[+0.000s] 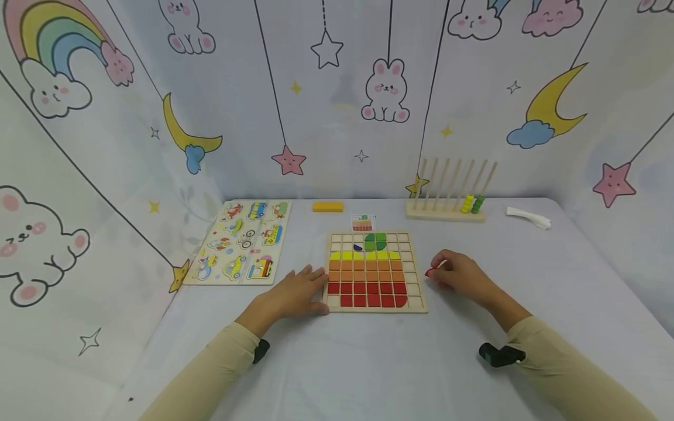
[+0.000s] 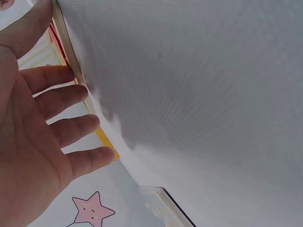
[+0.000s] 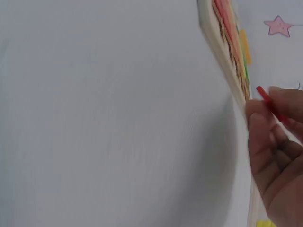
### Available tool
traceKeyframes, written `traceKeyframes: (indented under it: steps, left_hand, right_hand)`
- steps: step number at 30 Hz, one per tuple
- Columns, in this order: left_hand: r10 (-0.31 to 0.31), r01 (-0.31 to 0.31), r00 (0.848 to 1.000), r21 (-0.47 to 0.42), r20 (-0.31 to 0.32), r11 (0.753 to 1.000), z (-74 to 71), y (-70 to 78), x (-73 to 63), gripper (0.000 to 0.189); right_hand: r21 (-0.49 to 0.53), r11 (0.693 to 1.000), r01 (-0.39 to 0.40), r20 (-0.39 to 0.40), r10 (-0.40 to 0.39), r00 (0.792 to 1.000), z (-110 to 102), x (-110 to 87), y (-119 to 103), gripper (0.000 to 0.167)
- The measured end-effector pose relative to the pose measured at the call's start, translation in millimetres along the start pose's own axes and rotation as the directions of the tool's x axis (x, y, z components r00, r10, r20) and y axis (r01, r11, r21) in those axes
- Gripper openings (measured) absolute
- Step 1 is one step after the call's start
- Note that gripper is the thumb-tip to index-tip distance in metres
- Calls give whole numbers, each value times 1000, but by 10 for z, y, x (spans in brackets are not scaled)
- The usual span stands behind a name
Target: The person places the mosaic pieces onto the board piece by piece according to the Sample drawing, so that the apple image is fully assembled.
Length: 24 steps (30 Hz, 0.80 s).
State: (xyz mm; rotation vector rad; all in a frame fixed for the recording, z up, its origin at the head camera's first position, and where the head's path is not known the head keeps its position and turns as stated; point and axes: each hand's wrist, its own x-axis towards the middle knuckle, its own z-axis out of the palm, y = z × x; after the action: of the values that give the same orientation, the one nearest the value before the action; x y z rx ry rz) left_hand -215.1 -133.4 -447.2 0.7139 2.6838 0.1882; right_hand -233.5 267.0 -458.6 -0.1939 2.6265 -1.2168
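Observation:
A square wooden grid board lies on the white table, with red, orange and yellow tiles in rows, green rounded tiles near the top and one small dark blue piece. My left hand rests at the board's left edge, fingers extended; in the left wrist view the fingers lie along the wooden rim. Just off the right edge, my right hand pinches a small red tile between thumb and fingertips. The tile is thin and seen edge-on in the right wrist view.
A small picture card lies behind the board, and a yellow block farther back. To the left is a wooden picture puzzle. A peg stand with yellow and green beads and a white object are at the back right.

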Motion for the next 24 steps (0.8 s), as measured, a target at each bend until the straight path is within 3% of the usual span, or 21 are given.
traceKeyframes:
  steps: [5,11,14,19,24]
  left_hand:
    - [1,-1,1000,6,-3,1000,-17,7,-18,78]
    - [8,-8,1000,15,-3,1000,-6,-1,-11,79]
    - [9,-9,1000,12,-4,1000,-2,-1,-13,79]
    - [8,-8,1000,3,-10,1000,-6,1,-17,79]
    - [6,-6,1000,0,-12,1000,-11,-4,-15,81]
  right_hand:
    - [221,975,28,-4,-28,1000,153,58,-172,35]
    - [444,896,18,33,-36,999,387,114,-454,47]
    - [453,892,-9,74,-27,997,517,123,-595,49]
    - [363,931,-33,95,-2,996,779,137,-812,44]
    - [251,968,12,122,-44,992,1065,137,-1008,37]
